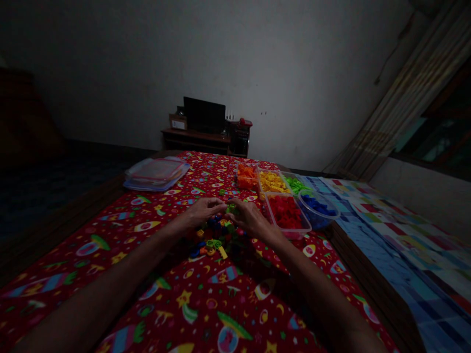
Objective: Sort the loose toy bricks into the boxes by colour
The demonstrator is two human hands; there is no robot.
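Observation:
My left hand hovers at the left of a mixed pile of small plastic building pieces, its fingers stretched toward my right hand and nothing visible in them. Curled over the pile's right side, my right hand closes its thumb and fingers around a light-green plastic piece. Fingertips of both hands nearly meet; whether they touch I cannot tell. Blue, yellow, green and orange pieces lie below on the red patterned cloth. One separate green piece lies just beyond my hands.
Right of the pile stand clear containers of orange pieces, yellow pieces, green pieces, red pieces and blue pieces. Stacked plastic lids lie at the far left. A monitor stands by the back wall.

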